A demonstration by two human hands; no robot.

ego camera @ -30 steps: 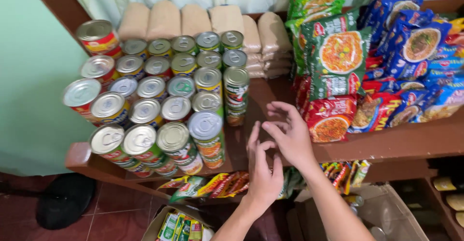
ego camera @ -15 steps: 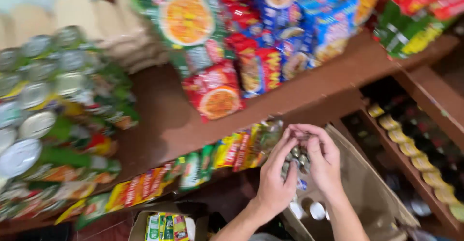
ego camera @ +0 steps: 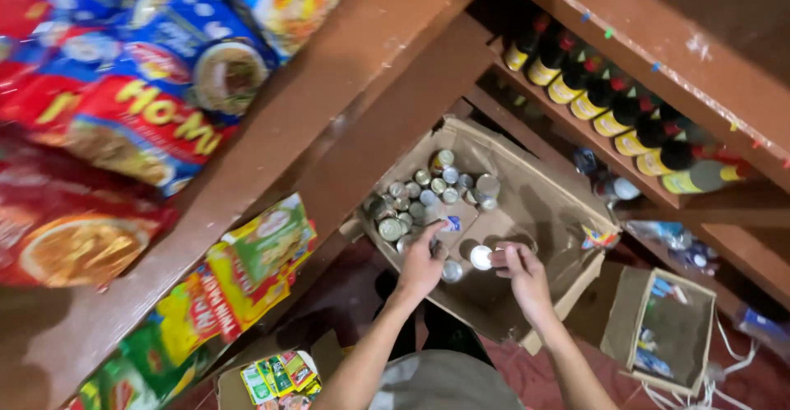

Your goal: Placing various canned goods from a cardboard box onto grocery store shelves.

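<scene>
Both my hands reach down into an open cardboard box (ego camera: 553, 213) on the floor. Several small tin cans (ego camera: 428, 189) lie in its far corner. My left hand (ego camera: 421, 265) closes its fingers around a can with a blue label (ego camera: 449, 224). My right hand (ego camera: 522, 273) grips another can, its silver lid (ego camera: 480, 256) facing up. One more can (ego camera: 452, 271) lies between the two hands.
A brown wooden shelf (ego camera: 329, 106) carries noodle packets (ego camera: 140, 73) at the upper left. Sachet strips (ego camera: 247, 270) hang under its edge. Dark bottles with yellow labels (ego camera: 625, 114) line a lower shelf on the right. A smaller open box (ego camera: 666, 328) stands lower right.
My view has swung right and down, from the stacked cans on the shelf to the box on the floor. My hands dropped from shelf height into the box and took hold of cans.
</scene>
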